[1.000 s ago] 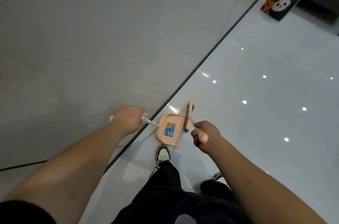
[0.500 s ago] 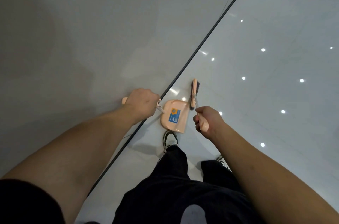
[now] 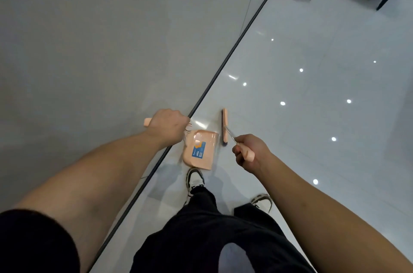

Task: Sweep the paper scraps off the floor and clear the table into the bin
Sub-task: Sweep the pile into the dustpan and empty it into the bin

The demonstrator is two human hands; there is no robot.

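Just peach dustpan (image 3: 200, 149), blue label

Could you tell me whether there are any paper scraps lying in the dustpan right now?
No, the dustpan held by the left hand shows only its blue label, with no scraps inside.
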